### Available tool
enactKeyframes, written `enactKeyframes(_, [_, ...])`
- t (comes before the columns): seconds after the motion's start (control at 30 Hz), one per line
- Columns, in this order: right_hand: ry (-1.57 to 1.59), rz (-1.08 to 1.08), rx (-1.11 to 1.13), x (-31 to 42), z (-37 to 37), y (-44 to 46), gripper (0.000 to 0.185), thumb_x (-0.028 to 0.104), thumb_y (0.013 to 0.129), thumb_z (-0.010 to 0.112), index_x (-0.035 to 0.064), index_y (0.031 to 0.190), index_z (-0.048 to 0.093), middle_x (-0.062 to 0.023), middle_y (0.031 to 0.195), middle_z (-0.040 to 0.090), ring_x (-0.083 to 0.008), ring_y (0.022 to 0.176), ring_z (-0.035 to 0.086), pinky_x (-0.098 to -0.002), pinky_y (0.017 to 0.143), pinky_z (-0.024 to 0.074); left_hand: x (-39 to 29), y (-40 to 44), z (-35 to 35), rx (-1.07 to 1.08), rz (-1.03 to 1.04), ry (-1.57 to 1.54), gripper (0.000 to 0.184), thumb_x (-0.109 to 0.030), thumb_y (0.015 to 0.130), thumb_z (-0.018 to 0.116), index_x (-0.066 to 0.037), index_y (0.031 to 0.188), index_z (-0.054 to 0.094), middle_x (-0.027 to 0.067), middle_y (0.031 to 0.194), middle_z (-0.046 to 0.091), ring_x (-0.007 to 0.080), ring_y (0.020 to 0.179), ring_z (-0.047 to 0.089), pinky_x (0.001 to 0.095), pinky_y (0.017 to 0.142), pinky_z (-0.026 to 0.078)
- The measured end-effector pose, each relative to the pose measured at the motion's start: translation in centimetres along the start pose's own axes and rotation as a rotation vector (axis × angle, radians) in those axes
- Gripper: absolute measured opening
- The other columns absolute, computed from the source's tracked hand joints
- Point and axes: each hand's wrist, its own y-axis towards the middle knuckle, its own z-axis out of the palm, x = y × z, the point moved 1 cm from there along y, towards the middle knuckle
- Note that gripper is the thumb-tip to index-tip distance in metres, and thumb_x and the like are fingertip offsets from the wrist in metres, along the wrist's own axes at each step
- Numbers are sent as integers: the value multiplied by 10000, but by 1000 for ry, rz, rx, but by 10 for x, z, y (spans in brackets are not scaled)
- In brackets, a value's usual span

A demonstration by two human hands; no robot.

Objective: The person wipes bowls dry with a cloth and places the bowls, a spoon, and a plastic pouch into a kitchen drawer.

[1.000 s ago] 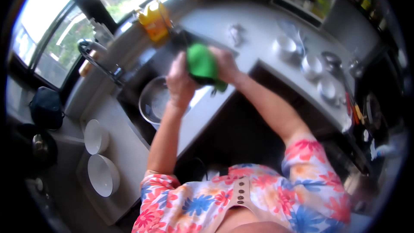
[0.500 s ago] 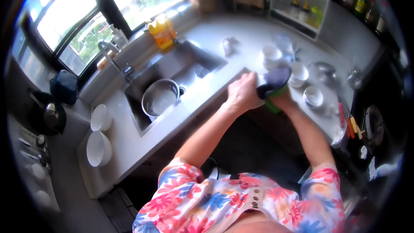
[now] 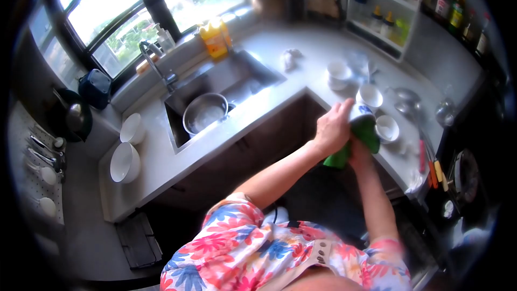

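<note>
Pinching a curved white bowl [image 3: 361, 111], left hand [image 3: 332, 130]; clutching rumpled green cloth [image 3: 367, 136], right hand [image 3: 358, 153]

No text can be read; the bottle labels [image 3: 442, 6] are too blurred.

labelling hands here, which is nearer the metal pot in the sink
Left: left hand is right of the metal pot; right hand is farther right, at the green cloth.

A person's left hand [image 3: 330, 131] and right hand [image 3: 359, 153] hold a blue-marked white dish [image 3: 361, 110] and green cloth [image 3: 367, 134] beside small white bowls [image 3: 370, 96] on a counter [image 3: 301, 74]; a metal pot [image 3: 210, 103] sits in the sink [image 3: 223, 78].
</note>
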Motion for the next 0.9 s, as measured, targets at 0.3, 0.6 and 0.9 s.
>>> enactKeyframes(0.3, [-1440, -847, -5, 24, -38, 42, 175, 180, 733, 590, 54, 851, 561, -127, 805, 551, -280, 786, 531, -392, 653, 406, 30, 22, 8, 359, 46, 325, 315, -132, 639, 582, -100, 948, 532, 136, 832, 572, 323, 755, 594, 420, 625, 482])
enactKeyframes(0.6, [292, 192, -130, -35, -2, 20, 277, 105, 854, 532, 56, 1121, 477, -37, 989, 539, -109, 880, 526, -255, 749, 459, 83, 26, 51, 134, -232, -317, 392, 17, 691, 414, -50, 1044, 573, 125, 888, 634, 200, 825, 617, 281, 762, 459])
enactKeyframes(0.9, [-995, -159, -343, 22, -15, -57, 161, 164, 857, 550, 27, 939, 573, -43, 893, 589, -147, 792, 549, -271, 699, 444, 129, 15, 88, 271, -1367, -1553, 554, 10, 660, 400, 52, 1205, 314, 239, 1125, 428, 407, 909, 542, 499, 729, 526])
